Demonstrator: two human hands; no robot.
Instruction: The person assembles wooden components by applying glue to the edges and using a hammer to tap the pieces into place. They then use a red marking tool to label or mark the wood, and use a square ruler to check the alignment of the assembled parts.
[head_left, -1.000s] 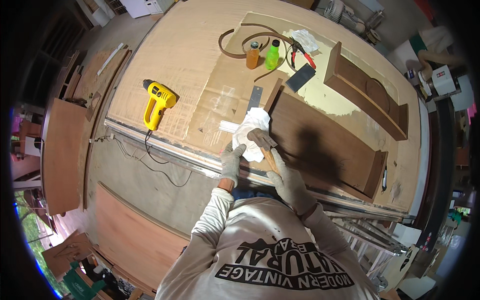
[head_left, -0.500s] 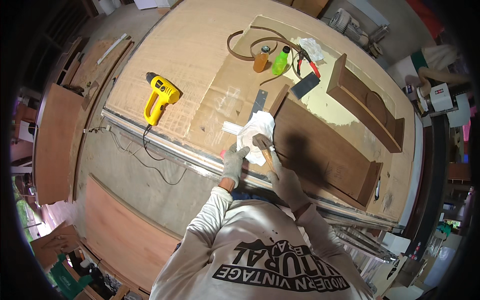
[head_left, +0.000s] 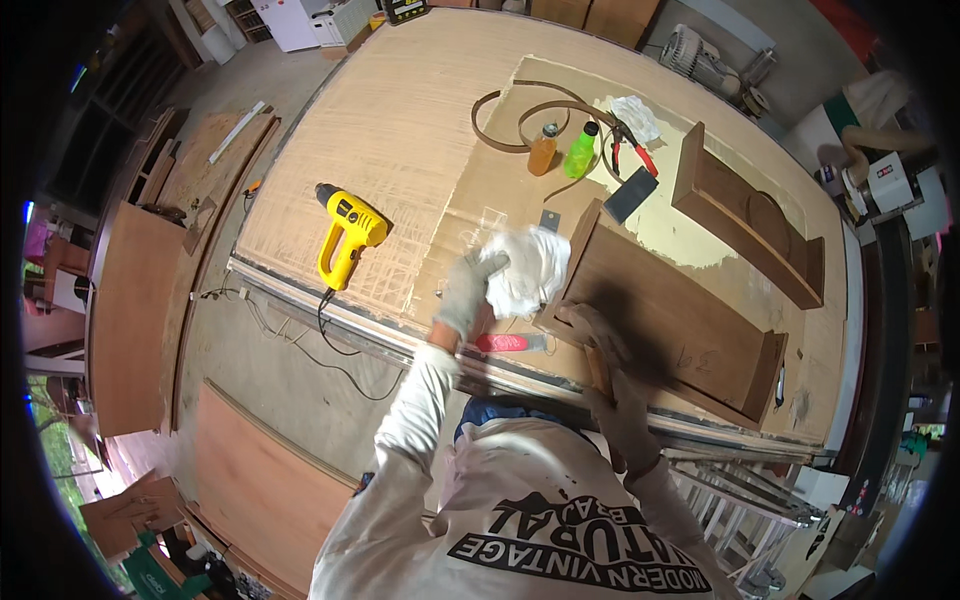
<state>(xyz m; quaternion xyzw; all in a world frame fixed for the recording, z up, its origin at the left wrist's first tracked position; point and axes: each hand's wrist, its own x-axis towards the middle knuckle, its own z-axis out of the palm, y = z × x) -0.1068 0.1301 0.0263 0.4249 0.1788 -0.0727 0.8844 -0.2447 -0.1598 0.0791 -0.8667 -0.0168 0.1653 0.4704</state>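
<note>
My gloved left hand [head_left: 467,285] grips a crumpled white cloth [head_left: 527,268], raised over the cardboard near a long brown wooden tray [head_left: 700,335]. My gloved right hand [head_left: 615,400] is closed on the wooden handle of a hammer [head_left: 598,362], whose head is blurred near the tray's near-left corner. A pink-handled flat tool [head_left: 505,343] lies between my hands near the bench edge. The top of a grey metal ruler [head_left: 550,220] shows behind the cloth.
The bench [head_left: 340,120] holds a yellow heat gun [head_left: 355,235] at left, orange [head_left: 543,153] and green bottles [head_left: 580,153], curled brown strips, red-handled pliers [head_left: 633,147], a dark block [head_left: 630,195] and a second wooden box [head_left: 740,220]. Wooden panels [head_left: 135,320] and machinery [head_left: 885,170] surround it.
My left hand has lifted the cloth up and away, uncovering the pink-handled tool and the tray's end. My right hand has drawn the hammer down and to the right.
</note>
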